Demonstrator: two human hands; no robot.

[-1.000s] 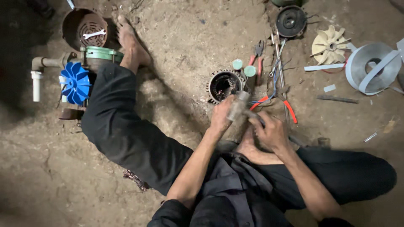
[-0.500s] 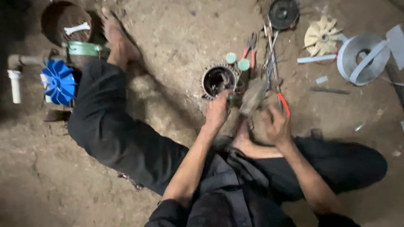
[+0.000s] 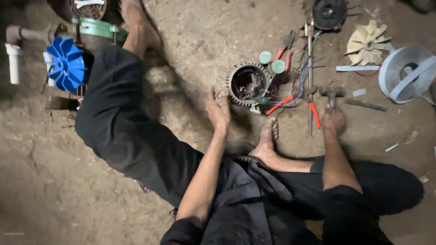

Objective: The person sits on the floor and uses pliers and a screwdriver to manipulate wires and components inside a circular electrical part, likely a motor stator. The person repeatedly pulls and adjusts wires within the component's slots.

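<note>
Bare, packed dirt floor (image 3: 190, 41) fills the frame, with a person seated on it in black clothing, legs spread. At centre, slightly above the middle, stands a round motor stator (image 3: 248, 83) with a finned rim and copper windings visible inside. The left hand (image 3: 218, 110) lies just to its lower left, fingers spread open and flat toward the ground, holding nothing; it is just beside the stator's rim. The right hand (image 3: 334, 121), right of centre, is closed around the handle of a hammer (image 3: 332, 92), whose head points up the frame. Between stator and hammer lie red-handled pliers (image 3: 295, 103), a long metal rod (image 3: 310, 77) and loose wires. A cream fan impeller (image 3: 367, 44) and a coil of grey strip (image 3: 406, 72) sit at upper right; a blue fan impeller (image 3: 66, 64) at upper left.
</note>
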